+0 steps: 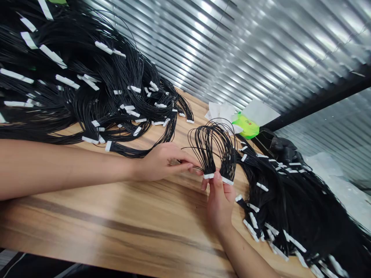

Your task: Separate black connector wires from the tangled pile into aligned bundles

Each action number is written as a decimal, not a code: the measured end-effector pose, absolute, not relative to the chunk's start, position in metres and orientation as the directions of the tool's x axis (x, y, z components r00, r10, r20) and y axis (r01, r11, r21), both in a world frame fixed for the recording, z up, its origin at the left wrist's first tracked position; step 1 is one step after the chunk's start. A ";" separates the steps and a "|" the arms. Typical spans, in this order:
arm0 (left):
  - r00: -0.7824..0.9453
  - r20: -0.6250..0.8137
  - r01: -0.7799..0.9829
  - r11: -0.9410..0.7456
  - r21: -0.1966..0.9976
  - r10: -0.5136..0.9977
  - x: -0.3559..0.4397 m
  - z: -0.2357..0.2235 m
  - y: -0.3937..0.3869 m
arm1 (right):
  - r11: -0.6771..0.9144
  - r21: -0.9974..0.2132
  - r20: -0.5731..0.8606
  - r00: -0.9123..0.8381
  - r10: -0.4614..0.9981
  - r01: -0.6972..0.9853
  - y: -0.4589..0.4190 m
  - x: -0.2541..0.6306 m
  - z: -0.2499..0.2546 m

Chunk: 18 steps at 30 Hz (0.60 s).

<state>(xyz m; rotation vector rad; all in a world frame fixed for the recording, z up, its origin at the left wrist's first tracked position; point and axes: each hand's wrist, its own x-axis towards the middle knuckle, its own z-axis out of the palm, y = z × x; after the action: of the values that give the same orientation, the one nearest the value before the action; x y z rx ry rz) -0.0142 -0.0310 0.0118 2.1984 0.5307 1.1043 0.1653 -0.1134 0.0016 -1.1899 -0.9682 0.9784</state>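
In the middle of the view my right hand (220,197) is closed on a wire harness (216,143). Two white connectors sit side by side between its thumb and fingers, and the harness's black wires loop up above them. My left hand (162,162) reaches in from the left, thumb and fingertips pinched together on a thin black wire beside the left connector. Where that wire ends is hard to make out. Just behind my left hand lies another harness with a white connector (108,146) at its end.
A large heap of black wire harnesses (116,77) covers the table's left and back. A second pile (295,200) spreads along the right. White paper (220,112) and a bright green packet (247,125) lie at the back, before a corrugated metal wall (208,50). Wood-grain tabletop (130,227) shows in front.
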 end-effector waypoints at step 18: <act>0.605 0.628 0.193 -0.855 0.481 0.490 -0.016 0.010 -0.029 | 0.055 -0.998 0.055 0.214 0.975 0.003 -0.112 0.166 0.000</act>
<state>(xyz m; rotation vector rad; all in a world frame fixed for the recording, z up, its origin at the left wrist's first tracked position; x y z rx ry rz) -0.0159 -0.0293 0.0097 2.4687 0.5487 1.1258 0.1659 -0.1115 -0.0004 -1.2609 -1.0731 1.0113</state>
